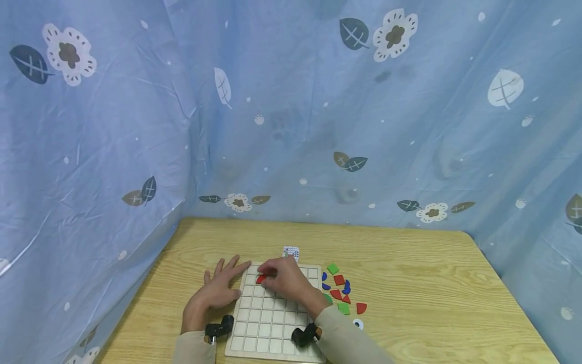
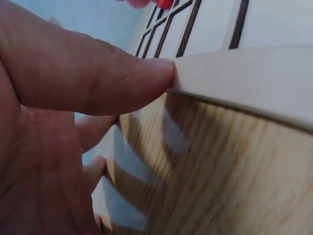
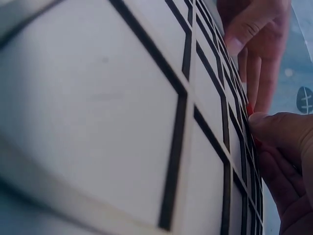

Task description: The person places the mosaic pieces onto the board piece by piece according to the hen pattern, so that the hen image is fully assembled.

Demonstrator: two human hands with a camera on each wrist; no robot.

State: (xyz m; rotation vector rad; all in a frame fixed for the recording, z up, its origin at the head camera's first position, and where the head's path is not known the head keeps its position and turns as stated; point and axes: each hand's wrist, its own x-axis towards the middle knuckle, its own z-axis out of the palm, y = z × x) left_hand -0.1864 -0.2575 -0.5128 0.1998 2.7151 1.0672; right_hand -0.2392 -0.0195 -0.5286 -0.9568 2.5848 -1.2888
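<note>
A wooden grid board (image 1: 251, 316) lies on the table with rows of square cells. Near its far left part, my right hand (image 1: 287, 279) pinches a small flat red piece (image 1: 260, 278) between thumb and fingers. In the right wrist view the red piece (image 3: 250, 108) shows at the thumb tip, low against the grid; its full outline is hidden. My left hand (image 1: 219, 289) is spread at the board's left edge. The left wrist view shows that hand's thumb (image 2: 132, 81) straight against the board's side, with other fingertips down on the table.
A small printed grid card (image 1: 291, 252) lies beyond the board. To its right are scattered flat pieces: green squares (image 1: 333, 269), a red square (image 1: 339, 280), blue half-rounds (image 1: 346, 290), red quarter-rounds (image 1: 361, 308) and a white ring-like piece (image 1: 358, 323). A blue curtain (image 1: 291, 111) surrounds the table.
</note>
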